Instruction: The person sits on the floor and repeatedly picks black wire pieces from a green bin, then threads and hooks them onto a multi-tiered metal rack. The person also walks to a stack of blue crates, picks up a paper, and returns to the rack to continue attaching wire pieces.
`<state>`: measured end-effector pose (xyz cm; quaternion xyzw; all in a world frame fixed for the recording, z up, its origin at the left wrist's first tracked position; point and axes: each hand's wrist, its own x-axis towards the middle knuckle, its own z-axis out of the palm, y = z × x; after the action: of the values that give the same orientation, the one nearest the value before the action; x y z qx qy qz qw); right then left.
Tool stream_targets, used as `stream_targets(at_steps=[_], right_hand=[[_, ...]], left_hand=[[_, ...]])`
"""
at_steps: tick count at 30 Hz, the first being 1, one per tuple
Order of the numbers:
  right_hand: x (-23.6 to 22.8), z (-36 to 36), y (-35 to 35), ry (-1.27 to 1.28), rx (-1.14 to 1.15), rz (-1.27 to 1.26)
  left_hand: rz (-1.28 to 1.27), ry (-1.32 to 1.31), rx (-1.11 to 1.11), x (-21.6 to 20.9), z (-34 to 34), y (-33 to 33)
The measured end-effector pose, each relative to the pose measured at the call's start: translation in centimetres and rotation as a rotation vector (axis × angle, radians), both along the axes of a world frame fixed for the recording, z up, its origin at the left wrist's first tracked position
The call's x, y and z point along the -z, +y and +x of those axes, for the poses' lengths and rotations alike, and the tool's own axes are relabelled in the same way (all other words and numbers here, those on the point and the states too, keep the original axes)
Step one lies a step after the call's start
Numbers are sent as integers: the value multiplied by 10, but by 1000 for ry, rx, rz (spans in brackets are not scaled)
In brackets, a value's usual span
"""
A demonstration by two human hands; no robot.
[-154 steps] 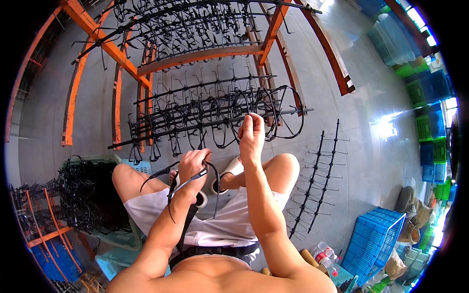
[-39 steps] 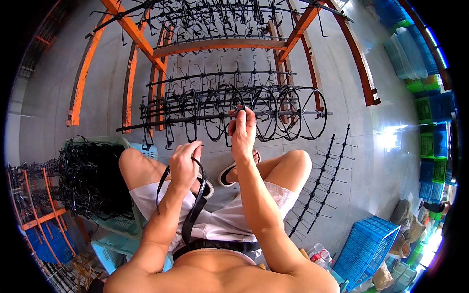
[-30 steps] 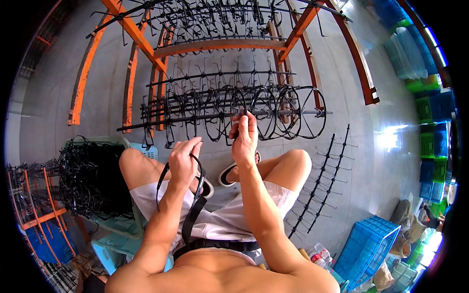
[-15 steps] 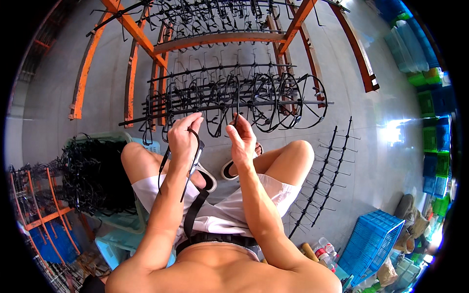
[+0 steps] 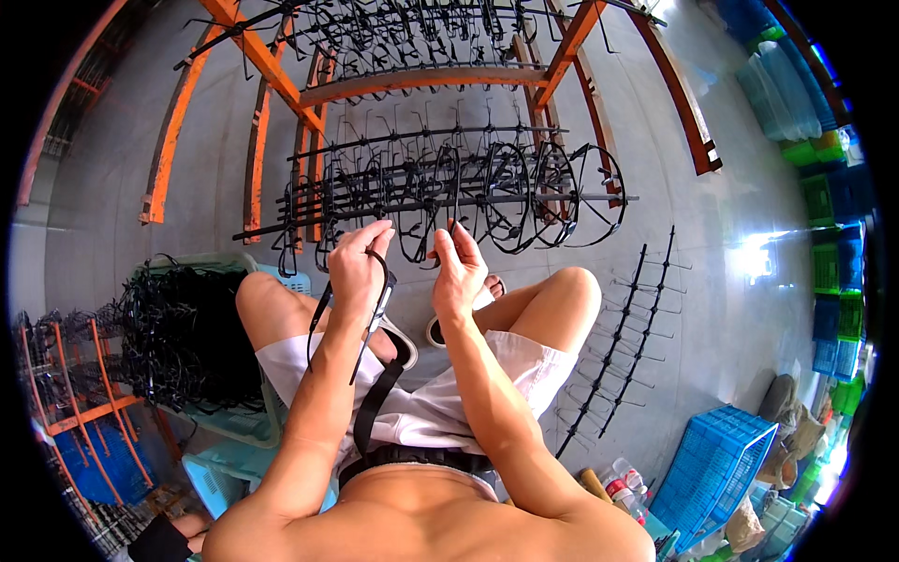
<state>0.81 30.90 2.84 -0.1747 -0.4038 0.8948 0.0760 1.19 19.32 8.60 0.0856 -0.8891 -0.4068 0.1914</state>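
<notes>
In front of me a black hanging rack (image 5: 421, 200) of long rods and thin hooks carries several thin black hoops (image 5: 613, 187). My left hand (image 5: 358, 267) is closed on a thin black curved strip (image 5: 386, 290), whose ends dangle below the wrist; its fingertips are just below the front rod. To its right, my right hand (image 5: 456, 272) pinches the lower part of a narrow black hoop (image 5: 456, 192) hanging at the middle of the rod. The fingers partly hide the pinched spot.
An orange metal frame (image 5: 421, 82) stands beyond the rack, with more black parts above. At my left is a pale green crate (image 5: 267, 426) heaped with black strips (image 5: 192, 328). Two hooked rods (image 5: 618, 347) and a blue crate (image 5: 712, 468) are at right. Someone's hand (image 5: 192, 529) shows lower left.
My right hand has turned slightly, its fingers drawing closer together at the hoop. The left hand keeps the strip, nearly unmoved. Part of another person has come into view at the lower left.
</notes>
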Motion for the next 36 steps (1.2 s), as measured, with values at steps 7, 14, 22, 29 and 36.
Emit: stream_targets(at_steps=[7,14,22,29,36], right_hand=[[2,0,3,13,-12,62],[4,-6,18,86,-183,460],[-43,25,27,277,2,1377],[-84,62,17,108,-1157,80],[-100,42,39,217,-325,10]], left_hand=[[-10,8,3,2,2,2],[52,22,18,7,5,-2],[964,-88,131,-19,45,-22],[357,-260,441,-42,69,-41],[623,-575,362,-29,69,-69]])
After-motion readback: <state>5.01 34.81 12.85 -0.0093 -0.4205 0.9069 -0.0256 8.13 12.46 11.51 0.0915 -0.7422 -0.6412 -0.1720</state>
